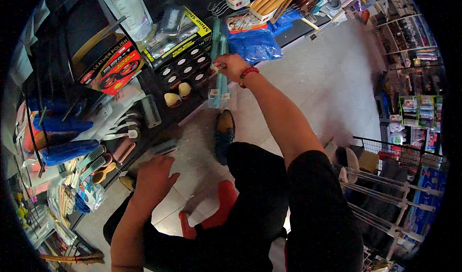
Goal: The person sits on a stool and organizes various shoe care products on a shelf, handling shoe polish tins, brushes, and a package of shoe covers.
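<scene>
My right hand (231,67), with a red beaded bracelet on its wrist, reaches to the front of the low display shelf. Its fingers pinch a small white item with red marks (217,66), partly hidden by them. Long teal plastic-wrapped items (219,80) with white tags lie beneath that hand. Beside it are stacked small black boxes (187,69) with white oval labels. My left hand (156,174) is lower, over the shelf's near edge, thumb apart from the fingers. A blurred grey brush or comb (165,147) appears just beyond its fingertips; whether they grip it I cannot tell.
A shoe shine kit (178,34), a leather polish box (114,68) and two cream-topped round items (184,90) stand on the shelf. Hairbrushes (94,160) sit at left. Blue plastic packs (254,46) lie beyond my right hand. A red stool (220,207) is under me. Racks (389,200) stand right.
</scene>
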